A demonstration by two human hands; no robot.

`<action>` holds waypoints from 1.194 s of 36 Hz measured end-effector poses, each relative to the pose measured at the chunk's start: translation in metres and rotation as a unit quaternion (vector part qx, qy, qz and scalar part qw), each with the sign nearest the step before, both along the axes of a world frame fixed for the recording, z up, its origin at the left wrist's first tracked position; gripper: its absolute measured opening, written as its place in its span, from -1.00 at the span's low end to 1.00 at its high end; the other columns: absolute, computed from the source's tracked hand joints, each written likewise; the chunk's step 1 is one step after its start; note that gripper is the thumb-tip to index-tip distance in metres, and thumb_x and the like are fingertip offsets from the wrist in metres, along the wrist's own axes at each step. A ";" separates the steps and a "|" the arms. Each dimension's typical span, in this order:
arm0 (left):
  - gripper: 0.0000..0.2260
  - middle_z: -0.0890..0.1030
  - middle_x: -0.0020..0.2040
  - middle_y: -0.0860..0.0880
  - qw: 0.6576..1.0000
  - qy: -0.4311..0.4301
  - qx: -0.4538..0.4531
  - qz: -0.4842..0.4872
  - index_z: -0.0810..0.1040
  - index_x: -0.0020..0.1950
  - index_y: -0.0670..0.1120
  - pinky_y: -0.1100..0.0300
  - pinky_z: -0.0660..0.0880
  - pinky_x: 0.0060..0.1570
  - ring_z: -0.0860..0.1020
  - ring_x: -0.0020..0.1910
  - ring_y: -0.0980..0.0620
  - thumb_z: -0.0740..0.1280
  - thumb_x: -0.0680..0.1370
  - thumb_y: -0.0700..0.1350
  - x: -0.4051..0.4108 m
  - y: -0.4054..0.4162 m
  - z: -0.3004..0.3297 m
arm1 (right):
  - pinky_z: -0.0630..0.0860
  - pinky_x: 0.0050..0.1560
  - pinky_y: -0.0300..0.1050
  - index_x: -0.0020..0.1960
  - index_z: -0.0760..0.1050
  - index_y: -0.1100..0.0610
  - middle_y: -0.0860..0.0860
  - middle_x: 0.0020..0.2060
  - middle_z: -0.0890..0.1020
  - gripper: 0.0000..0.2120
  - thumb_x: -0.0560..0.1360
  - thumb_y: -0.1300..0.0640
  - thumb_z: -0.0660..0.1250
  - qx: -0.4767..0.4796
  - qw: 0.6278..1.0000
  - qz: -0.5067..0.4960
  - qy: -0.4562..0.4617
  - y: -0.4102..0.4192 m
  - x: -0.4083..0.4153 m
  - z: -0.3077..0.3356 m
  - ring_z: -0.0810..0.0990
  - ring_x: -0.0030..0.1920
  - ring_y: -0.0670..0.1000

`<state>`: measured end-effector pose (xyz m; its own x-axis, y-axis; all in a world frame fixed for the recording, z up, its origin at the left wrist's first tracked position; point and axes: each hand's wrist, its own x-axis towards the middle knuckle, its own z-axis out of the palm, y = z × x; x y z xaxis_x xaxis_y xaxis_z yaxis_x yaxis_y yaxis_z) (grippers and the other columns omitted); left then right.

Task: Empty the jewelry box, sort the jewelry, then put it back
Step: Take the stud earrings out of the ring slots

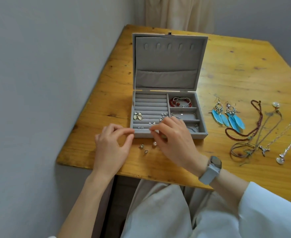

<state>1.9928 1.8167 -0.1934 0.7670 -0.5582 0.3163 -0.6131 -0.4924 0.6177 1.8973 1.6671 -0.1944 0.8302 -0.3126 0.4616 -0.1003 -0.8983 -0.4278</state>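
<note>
Grey jewelry box (168, 115) open near the left edge of the wooden table (244, 66), partly refilled, both hands at its front wall.
Lid upright; red bead bracelet (180, 102) in back-right compartment, bangle (187, 114) in the middle one, stud earrings (141, 127) in ring rolls. Blue feather earrings (227, 115) and necklaces (261, 134) lie right of box. Left hand (112, 146) touches front-left corner, fingers curled, holding nothing visible. Right hand (174, 138) fingertips pinched over front rolls; contents too small to tell. Loose earrings (143, 148) on table between hands.

Soft even daylight, wide-angle edge warp
</note>
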 end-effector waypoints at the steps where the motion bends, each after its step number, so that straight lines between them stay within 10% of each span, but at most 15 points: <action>1: -0.88 0.45 -0.09 0.09 1.000 -0.019 0.004 0.010 0.63 -0.01 0.00 0.20 0.16 0.02 0.38 -0.04 0.15 0.40 0.47 -0.13 0.005 -0.004 0.004 | 0.38 -0.19 -0.10 -0.07 0.60 0.13 0.01 -0.27 0.55 -0.75 0.48 0.06 0.18 0.011 1.000 -0.002 0.002 -0.005 0.008 0.003 0.47 -0.22 0.04; 20: -0.80 0.44 0.24 0.03 0.973 -0.118 0.201 -0.004 0.60 0.12 0.08 0.06 0.13 0.18 0.26 0.28 0.00 0.26 0.55 -0.01 0.048 -0.054 0.012 | 0.22 0.03 -0.06 0.02 0.56 0.07 0.02 -0.02 0.54 -0.85 0.50 0.07 0.28 -0.023 0.994 -0.013 0.105 -0.023 0.069 0.001 0.41 0.09 0.07; 30: -0.96 0.48 -0.04 0.10 0.996 0.046 0.029 -0.068 0.57 -0.13 0.01 0.29 0.32 0.10 0.42 0.03 0.18 0.37 0.49 -0.13 0.034 -0.043 0.029 | 0.36 -0.19 -0.36 -0.07 0.52 0.12 -0.17 -0.24 0.47 -0.95 0.46 0.21 0.33 0.140 0.985 0.059 0.077 -0.042 0.021 0.041 0.42 -0.19 -0.10; 37: -0.92 0.62 -0.22 0.11 0.922 0.260 0.080 -0.274 0.61 -0.16 0.02 0.33 0.45 -0.21 0.53 -0.25 0.20 0.38 0.48 -0.16 -0.016 -0.018 0.054 | 0.37 -0.30 -0.39 -0.11 0.56 0.06 -0.11 -0.27 0.57 -0.98 0.47 0.13 0.35 0.186 0.889 0.183 0.376 -0.047 -0.033 0.071 0.46 -0.32 -0.22; 43: -0.91 0.61 -0.22 0.11 0.920 0.216 0.166 -0.283 0.60 -0.17 0.04 0.43 0.36 -0.24 0.48 -0.24 0.27 0.35 0.50 -0.14 -0.043 -0.027 0.035 | 0.36 -0.19 -0.27 -0.09 0.56 0.04 -0.05 -0.15 0.57 -0.95 0.46 0.13 0.34 0.169 0.835 0.203 0.482 -0.037 -0.045 0.051 0.45 -0.19 -0.11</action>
<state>1.9493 1.7900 -0.1586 0.3385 -0.9172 -0.2103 -0.5612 -0.3762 0.7373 1.8523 1.6299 -0.1436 0.8343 0.1073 -0.5408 -0.2612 -0.7868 -0.5592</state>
